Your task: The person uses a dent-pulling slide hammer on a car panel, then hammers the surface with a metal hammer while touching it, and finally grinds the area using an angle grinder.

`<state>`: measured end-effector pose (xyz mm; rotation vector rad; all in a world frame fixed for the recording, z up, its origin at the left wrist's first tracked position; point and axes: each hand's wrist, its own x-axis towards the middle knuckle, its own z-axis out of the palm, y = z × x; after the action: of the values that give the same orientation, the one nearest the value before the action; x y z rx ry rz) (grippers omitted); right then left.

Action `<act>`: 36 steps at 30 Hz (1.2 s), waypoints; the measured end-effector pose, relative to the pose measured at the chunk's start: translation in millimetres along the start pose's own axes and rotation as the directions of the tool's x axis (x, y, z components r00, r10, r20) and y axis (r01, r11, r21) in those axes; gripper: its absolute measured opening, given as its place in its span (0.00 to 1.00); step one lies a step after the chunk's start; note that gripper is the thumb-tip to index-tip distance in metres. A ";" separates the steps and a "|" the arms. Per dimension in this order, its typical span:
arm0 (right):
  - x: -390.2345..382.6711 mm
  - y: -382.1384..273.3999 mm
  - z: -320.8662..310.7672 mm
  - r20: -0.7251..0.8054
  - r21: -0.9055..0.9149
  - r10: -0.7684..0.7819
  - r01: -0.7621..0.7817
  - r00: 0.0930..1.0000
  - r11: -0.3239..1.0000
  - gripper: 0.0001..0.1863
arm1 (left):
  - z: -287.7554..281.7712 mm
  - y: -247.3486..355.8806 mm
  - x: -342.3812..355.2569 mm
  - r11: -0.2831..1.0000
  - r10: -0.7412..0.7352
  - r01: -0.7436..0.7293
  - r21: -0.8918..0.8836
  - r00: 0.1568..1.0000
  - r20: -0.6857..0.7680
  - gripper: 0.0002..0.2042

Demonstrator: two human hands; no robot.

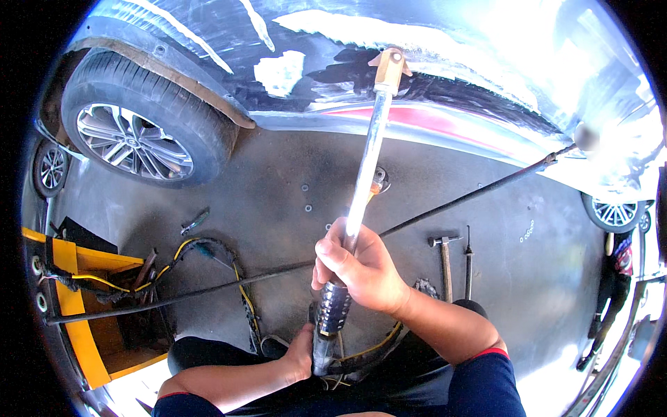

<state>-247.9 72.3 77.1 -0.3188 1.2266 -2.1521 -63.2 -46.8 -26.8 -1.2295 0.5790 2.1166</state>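
Mid-pull on dent puller rod point(366, 149), tip against dark car panel point(445, 62). Right hand point(361, 271) fingers wrapped round shaft, left hand point(300, 354) gripping base. Next, probably: steady straight tug away from panel.

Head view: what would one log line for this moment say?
right hand gripping metal rod | left hand at rod's base | rod tip against car panel

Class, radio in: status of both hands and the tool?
Right hand gripping puller shaft. Left hand at its base. Tip on car panel. Long rod crosses behind.
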 end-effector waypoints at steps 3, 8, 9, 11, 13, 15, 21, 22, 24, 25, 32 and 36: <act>-0.5 -3.0 1.3 0.006 -0.007 0.002 -0.002 1.000 1.000 0.12 | -2.0 1.4 -1.9 0.999 0.011 -0.011 0.045 1.000 -0.008 0.18; 1.5 -4.6 -0.2 0.009 0.025 0.005 -0.005 1.000 1.000 0.13 | 2.1 1.7 -12.2 0.928 0.154 -0.151 0.339 0.988 0.019 0.15; 1.4 -5.1 0.4 0.020 0.015 0.001 -0.002 1.000 1.000 0.13 | -3.5 2.9 -7.6 0.957 0.110 -0.111 0.269 0.994 0.020 0.17; 1.7 -5.5 1.6 0.034 0.008 -0.004 0.004 0.999 1.000 0.13 | -12.0 -1.1 -3.3 0.978 0.069 -0.072 0.198 0.997 0.022 0.19; 1.6 -3.6 -0.4 0.043 -0.001 0.008 -0.008 0.999 1.000 0.14 | 6.3 0.0 -12.8 0.964 0.106 -0.088 0.249 0.993 -0.059 0.20; 1.0 -4.5 0.6 0.034 0.012 0.010 -0.011 0.999 1.000 0.14 | 5.0 0.4 -10.0 0.968 0.096 -0.075 0.238 0.992 -0.078 0.20; 2.5 -7.2 -2.3 0.045 -0.012 0.027 -0.027 0.999 1.000 0.12 | -3.6 -2.4 -2.6 0.989 0.076 -0.069 0.128 0.996 -0.048 0.20; 2.7 -7.6 -1.3 0.048 -0.024 0.024 -0.023 0.999 0.999 0.12 | -6.6 -2.4 -0.7 0.998 0.052 -0.051 0.048 0.999 -0.013 0.19; 2.2 -8.8 -0.7 0.041 -0.015 0.024 -0.024 0.999 1.000 0.12 | -6.2 -3.5 -1.2 0.994 0.067 -0.067 0.083 0.998 0.003 0.19; 1.3 -8.3 -1.6 0.033 -0.009 0.026 -0.025 0.999 1.000 0.12 | -4.7 -3.6 -1.4 0.990 0.081 -0.083 0.116 0.997 0.021 0.18; -2.1 -6.1 -1.8 -0.004 0.007 0.018 -0.018 1.000 1.000 0.13 | -5.8 -2.0 -1.0 0.995 0.055 -0.056 0.087 0.998 0.016 0.18; -2.7 -4.5 -4.2 -0.012 0.030 0.008 -0.007 1.000 1.000 0.12 | -5.1 -3.7 -0.1 0.994 0.039 -0.034 0.103 0.998 -0.043 0.19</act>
<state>-249.7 78.6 78.9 -0.2880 1.1990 -2.1670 -57.4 -47.4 -29.4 -1.2206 0.7265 2.0665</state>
